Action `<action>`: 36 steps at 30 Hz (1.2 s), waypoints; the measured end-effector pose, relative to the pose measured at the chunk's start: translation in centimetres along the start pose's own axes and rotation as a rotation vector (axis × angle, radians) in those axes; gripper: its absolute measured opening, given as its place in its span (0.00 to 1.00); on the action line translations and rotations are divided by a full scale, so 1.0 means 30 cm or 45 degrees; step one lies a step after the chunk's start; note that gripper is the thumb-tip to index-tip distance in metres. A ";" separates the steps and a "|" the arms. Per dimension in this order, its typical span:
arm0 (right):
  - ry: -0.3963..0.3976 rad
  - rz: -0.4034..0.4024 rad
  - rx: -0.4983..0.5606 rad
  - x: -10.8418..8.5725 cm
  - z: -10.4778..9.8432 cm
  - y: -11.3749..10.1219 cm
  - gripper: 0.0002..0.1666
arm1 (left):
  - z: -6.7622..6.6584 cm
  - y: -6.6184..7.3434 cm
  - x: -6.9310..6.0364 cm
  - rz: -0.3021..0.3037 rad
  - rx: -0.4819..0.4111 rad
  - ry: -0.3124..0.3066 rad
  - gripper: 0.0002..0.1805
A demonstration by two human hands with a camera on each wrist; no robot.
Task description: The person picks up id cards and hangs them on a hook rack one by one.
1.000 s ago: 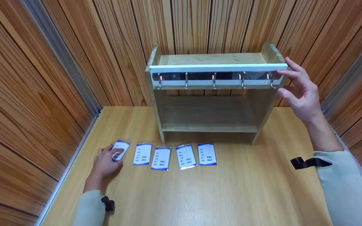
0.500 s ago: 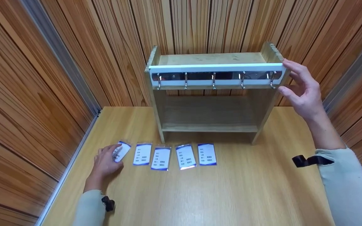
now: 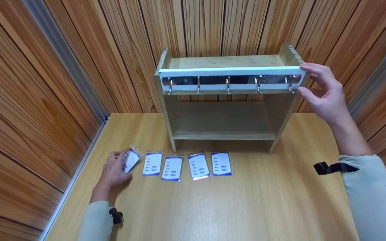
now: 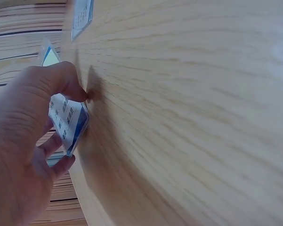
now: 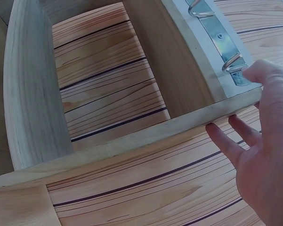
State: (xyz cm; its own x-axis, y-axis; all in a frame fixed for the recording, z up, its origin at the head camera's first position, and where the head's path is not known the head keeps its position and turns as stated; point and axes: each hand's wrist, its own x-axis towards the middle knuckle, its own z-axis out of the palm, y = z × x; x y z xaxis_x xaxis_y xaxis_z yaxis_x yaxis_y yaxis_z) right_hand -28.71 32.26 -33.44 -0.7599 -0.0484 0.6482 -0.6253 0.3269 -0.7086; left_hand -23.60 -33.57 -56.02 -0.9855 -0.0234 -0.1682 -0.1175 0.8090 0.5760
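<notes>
In the head view, my left hand (image 3: 112,169) pinches a white card with blue corners (image 3: 132,160) in a clear sleeve. The left wrist view shows the thumb on the card's printed face (image 4: 68,117) and fingers behind it. The card is tilted up on edge, close to the table. At the upper right, my right hand (image 3: 328,95) holds the front corner of a wooden shelf (image 3: 226,135). Its thumb lies at the end of a white hook rail (image 3: 213,72), and its fingers touch the outer side panel (image 5: 132,143).
Several similar cards (image 3: 151,164) lie in a row on the wooden table (image 3: 213,211) before the shelf. The rail carries several metal hooks (image 3: 228,85). Wood-plank walls (image 3: 39,100) enclose the table at the back and sides.
My left fingers have tilted the leftmost card up from lying flat. My right hand has drawn its fingers back from over the rail to the shelf's corner.
</notes>
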 end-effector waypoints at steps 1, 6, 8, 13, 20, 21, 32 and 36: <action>-0.001 0.009 -0.002 0.002 -0.001 -0.003 0.31 | 0.000 0.002 -0.001 -0.005 -0.008 -0.004 0.61; -0.008 0.025 0.047 0.006 -0.006 -0.008 0.29 | -0.004 0.007 -0.002 -0.031 -0.065 -0.020 0.64; -0.005 0.031 0.071 0.009 -0.008 -0.009 0.29 | -0.008 0.010 -0.002 -0.029 -0.082 -0.020 0.64; 0.001 0.044 0.067 0.012 -0.011 -0.010 0.29 | -0.014 0.012 -0.004 -0.034 -0.144 -0.010 0.61; -0.015 0.016 0.080 0.011 -0.011 -0.006 0.28 | -0.015 0.020 -0.006 0.013 -0.120 0.077 0.50; -0.014 0.014 0.078 0.011 -0.010 -0.006 0.29 | -0.015 0.021 -0.005 0.022 -0.108 0.089 0.49; -0.003 0.108 0.036 0.008 -0.006 -0.014 0.29 | -0.030 0.033 -0.015 0.046 -0.127 0.160 0.44; 0.004 0.108 0.034 0.009 -0.008 -0.015 0.30 | -0.040 0.051 -0.015 0.076 -0.129 0.202 0.44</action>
State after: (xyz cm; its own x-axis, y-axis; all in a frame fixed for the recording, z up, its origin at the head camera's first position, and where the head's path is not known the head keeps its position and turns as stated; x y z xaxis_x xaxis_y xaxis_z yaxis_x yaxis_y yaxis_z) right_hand -28.58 32.32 -32.87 -0.8100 -0.0187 0.5861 -0.5630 0.3043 -0.7684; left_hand -23.49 -33.01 -54.10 -0.9971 -0.0757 -0.0080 -0.0621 0.7485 0.6602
